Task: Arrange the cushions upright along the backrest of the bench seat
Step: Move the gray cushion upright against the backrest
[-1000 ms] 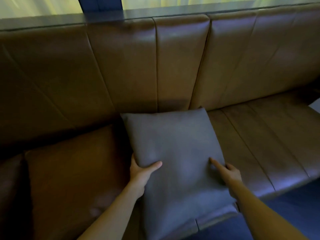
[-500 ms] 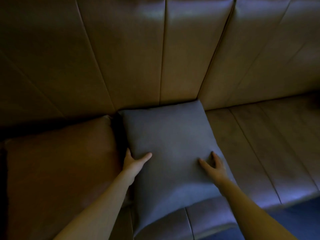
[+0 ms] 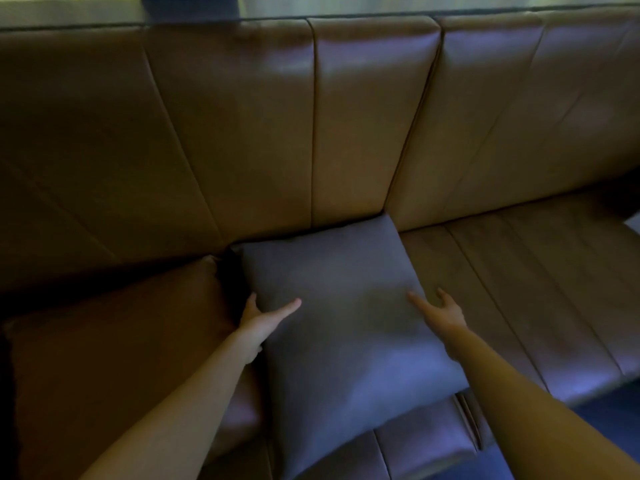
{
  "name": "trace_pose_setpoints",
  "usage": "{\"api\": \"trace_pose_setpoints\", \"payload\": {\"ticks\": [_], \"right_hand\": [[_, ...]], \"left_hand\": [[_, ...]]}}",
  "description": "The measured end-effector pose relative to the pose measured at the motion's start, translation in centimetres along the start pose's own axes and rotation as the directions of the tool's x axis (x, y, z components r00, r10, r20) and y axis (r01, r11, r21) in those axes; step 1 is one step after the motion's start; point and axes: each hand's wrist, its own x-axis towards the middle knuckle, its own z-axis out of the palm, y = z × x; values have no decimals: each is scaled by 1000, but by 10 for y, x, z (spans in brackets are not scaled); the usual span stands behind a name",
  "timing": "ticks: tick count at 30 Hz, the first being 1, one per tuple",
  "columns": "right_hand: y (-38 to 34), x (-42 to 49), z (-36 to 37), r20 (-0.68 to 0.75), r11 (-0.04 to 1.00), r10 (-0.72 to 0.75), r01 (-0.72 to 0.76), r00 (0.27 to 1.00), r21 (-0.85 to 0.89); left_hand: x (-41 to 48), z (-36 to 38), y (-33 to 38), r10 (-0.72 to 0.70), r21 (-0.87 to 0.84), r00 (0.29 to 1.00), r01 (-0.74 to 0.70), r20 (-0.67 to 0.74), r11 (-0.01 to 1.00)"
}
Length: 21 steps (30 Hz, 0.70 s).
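Observation:
A grey square cushion point(image 3: 346, 323) lies tilted on the brown leather bench seat point(image 3: 519, 289), its far edge touching the foot of the backrest point(image 3: 346, 133) and its near corner overhanging the seat front. My left hand point(image 3: 263, 320) grips the cushion's left edge, thumb on top and fingers tucked beside it. My right hand point(image 3: 440, 311) rests on the cushion's right edge with fingers spread apart. A brown cushion point(image 3: 104, 358) leans at the left, close beside the grey one.
A dark ledge point(image 3: 69, 15) runs along the top of the backrest under a window. Bare seat stretches to the right of the grey cushion. Dark blue floor point(image 3: 606, 427) shows at the lower right. A pale object point(image 3: 633, 223) pokes in at the right edge.
The grey cushion slid back until its far edge met the backrest. Both hands moved forward with it, and my right hand's fingers spread wider.

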Motion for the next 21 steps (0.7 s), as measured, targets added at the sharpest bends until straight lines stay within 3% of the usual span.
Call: {"api": "trace_pose_setpoints", "payload": {"ticks": [6, 12, 21], "right_hand": [[-10, 31, -12, 129, 996, 4, 7, 992, -91], [-21, 65, -9, 295, 996, 29, -1, 955, -94], [-21, 64, -3, 270, 998, 17, -1, 963, -61]], "left_hand": [[8, 15, 1, -83, 38, 990, 88, -114, 995], [16, 19, 4, -165, 2, 980, 167, -113, 986], [0, 36, 0, -2, -186, 981, -35, -196, 982]]}}
